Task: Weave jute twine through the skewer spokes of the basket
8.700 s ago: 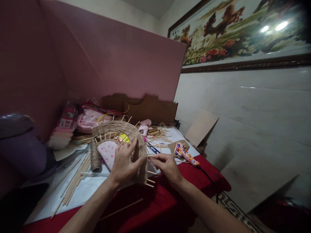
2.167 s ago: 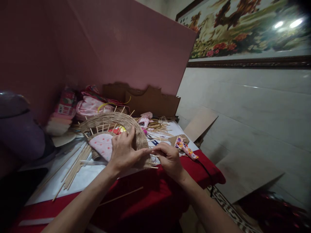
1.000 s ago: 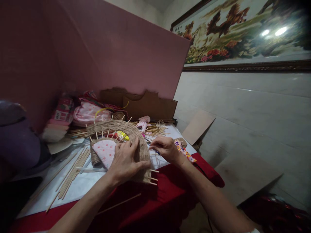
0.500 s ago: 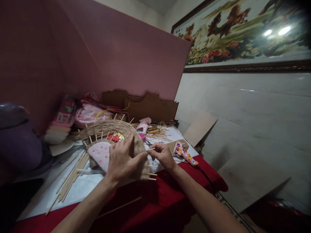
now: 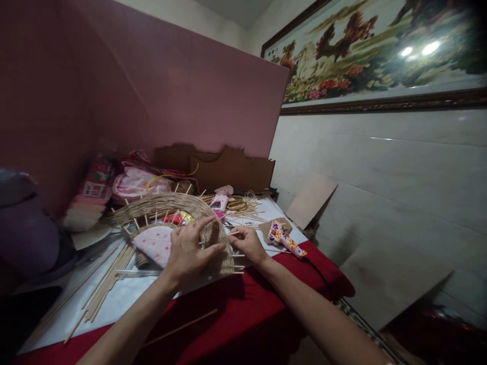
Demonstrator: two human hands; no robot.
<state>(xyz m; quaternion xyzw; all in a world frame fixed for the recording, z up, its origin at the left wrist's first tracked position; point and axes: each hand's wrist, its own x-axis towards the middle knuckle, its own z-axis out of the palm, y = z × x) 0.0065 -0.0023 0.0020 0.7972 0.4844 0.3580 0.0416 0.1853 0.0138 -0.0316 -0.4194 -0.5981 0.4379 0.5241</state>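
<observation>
A half-round piece woven from twine (image 5: 152, 207) leans on the table, with thin wooden sticks poking out along its edge. White cloth with pink dots (image 5: 154, 244) covers its inner part. My left hand (image 5: 190, 253) lies against the woven band, forefinger and thumb spread wide; its other fingers are partly hidden. At the band's right edge, my right hand (image 5: 247, 244) pinches a short wooden stick (image 5: 233, 233) between thumb and fingers. More stick ends (image 5: 238, 264) jut out just below it.
Loose wooden sticks (image 5: 108, 281) lie at the left on white sheeting over a red tablecloth (image 5: 251, 309). A flower-patterned glue gun (image 5: 285, 239) rests at the right. Pink bundled cloth (image 5: 139, 181) and torn cardboard (image 5: 228, 167) stand behind. One stick (image 5: 182, 325) lies near the front.
My left thumb has come away from the pinched stick, and the forefinger and thumb are spread wider. My right hand stays at the edge. The whole view has shifted slightly.
</observation>
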